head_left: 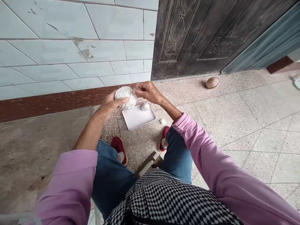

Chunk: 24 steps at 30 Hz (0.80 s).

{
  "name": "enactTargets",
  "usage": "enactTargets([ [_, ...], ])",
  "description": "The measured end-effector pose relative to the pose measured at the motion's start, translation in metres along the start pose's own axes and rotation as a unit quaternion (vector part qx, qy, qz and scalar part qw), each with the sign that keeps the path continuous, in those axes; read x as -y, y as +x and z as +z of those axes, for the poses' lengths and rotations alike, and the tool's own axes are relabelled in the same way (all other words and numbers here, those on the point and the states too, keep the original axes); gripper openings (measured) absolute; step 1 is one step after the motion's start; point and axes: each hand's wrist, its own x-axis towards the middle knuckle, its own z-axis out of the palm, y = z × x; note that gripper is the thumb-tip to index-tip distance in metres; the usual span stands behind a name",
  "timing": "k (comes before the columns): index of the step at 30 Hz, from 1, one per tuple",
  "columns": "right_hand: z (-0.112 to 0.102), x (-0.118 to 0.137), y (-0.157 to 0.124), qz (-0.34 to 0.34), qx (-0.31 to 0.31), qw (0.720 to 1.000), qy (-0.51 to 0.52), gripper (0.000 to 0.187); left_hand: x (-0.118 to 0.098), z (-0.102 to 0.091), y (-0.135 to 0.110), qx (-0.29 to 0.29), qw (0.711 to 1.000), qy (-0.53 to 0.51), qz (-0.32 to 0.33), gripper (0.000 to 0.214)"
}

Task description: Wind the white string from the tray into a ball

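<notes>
A large ball of shiny white string (126, 97) rests in my left hand (110, 104), whose thumb lies across the front while the other fingers are hidden behind it. My right hand (147, 92) is closed in a pinch at the ball's right edge, against the string; the strand between those fingertips is too fine to make out. Below the hands, a shallow white tray (138, 118) lies on the floor. In its far right corner sits a smaller white ball of string (145, 107). A small crumpled white scrap (162, 121) lies just right of the tray.
My knees and red shoes (119, 147) flank the tray. Part of a wooden stool (146, 164) shows between my legs. Ahead stand a tiled wall (100, 51) and a dark carved door (187, 37). A rounded tan object (212, 82) lies on the floor near the door.
</notes>
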Motion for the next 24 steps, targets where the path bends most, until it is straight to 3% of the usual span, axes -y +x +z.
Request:
enactTargets([
  [5, -0.004, -0.006, 0.001, 0.014, -0.008, 0.998, 0.066, 0.046, -0.01, 0.005, -0.007, 0.084, 0.994, 0.018, -0.068, 0.089],
  [10, 0.0, -0.006, 0.008, 0.039, -0.007, 0.991, 0.124, 0.045, -0.004, -0.003, -0.008, 0.129, 0.99, -0.014, -0.051, 0.101],
  [13, 0.007, -0.004, 0.013, 0.064, -0.017, 0.989, 0.131, 0.048, 0.0, -0.001, -0.005, 0.1, 0.989, -0.106, 0.0, 0.109],
  [17, 0.022, -0.005, 0.015, 0.073, -0.021, 0.993, 0.095, 0.047, -0.002, 0.008, 0.001, 0.035, 0.975, -0.208, 0.071, 0.105],
  [21, 0.033, -0.003, 0.01, 0.067, -0.014, 0.997, 0.042, 0.041, -0.003, 0.008, 0.006, -0.047, 0.962, -0.25, 0.1, 0.09],
  [24, 0.042, 0.007, 0.0, 0.067, 0.032, 0.997, 0.008, 0.042, -0.003, -0.002, 0.011, -0.081, 0.959, -0.245, 0.12, 0.084],
])
